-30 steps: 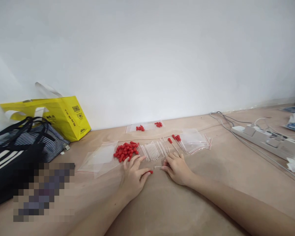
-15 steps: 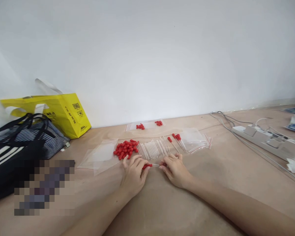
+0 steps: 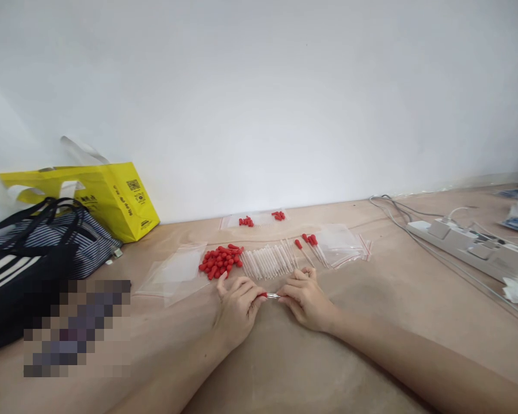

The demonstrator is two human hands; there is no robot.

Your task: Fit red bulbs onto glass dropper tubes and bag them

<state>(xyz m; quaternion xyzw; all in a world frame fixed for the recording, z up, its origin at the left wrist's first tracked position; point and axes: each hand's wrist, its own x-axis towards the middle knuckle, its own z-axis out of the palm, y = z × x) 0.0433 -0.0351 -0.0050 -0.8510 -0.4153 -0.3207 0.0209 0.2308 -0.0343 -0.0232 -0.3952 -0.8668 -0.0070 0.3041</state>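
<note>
Left hand (image 3: 237, 307) pinched one red cap (image 3: 263, 295); right hand (image 3: 306, 299) pinched one clear tube (image 3: 274, 295); four capped droppers (image 3: 309, 241) lay beyond.

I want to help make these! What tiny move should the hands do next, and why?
Probably press the small red rubber cap in the left hand fully onto the thin clear tube in the right hand, since their ends meet.

We think this is a simple work room for small hand jobs. We see a bare white wall (image 3: 259, 86) at twelve o'clock and a brown table top (image 3: 371, 345). On it lie heaps of red caps (image 3: 220, 260), clear tubes (image 3: 270, 261) and little zip bags (image 3: 176, 270). A power strip (image 3: 470, 244) with cables (image 3: 388, 207) lies at two o'clock, and carry bags (image 3: 112, 198) stand at ten o'clock.
</note>
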